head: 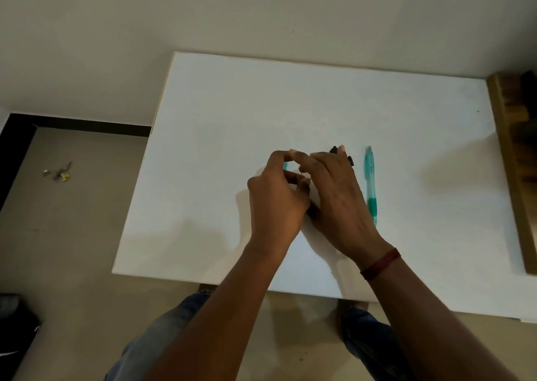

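Note:
Over the middle of the white table point(220, 125), my left hand point(276, 200) and my right hand point(340, 197) meet fingertip to fingertip. My left hand's fingers are curled round a small teal pen part point(285, 165), of which only a sliver shows. My right hand's forefinger and thumb pinch a thin dark piece point(303, 175) at the same spot. A black object point(351, 160) lies under my right hand's fingers, mostly hidden. A whole teal pen point(371, 183) lies on the table just right of my right hand, pointing away from me.
A wooden piece of furniture point(514, 160) runs along the table's right edge. Small scraps point(59, 173) lie on the floor to the left. A dark object point(14, 337) sits at the lower left. My legs in jeans stand under the table's near edge.

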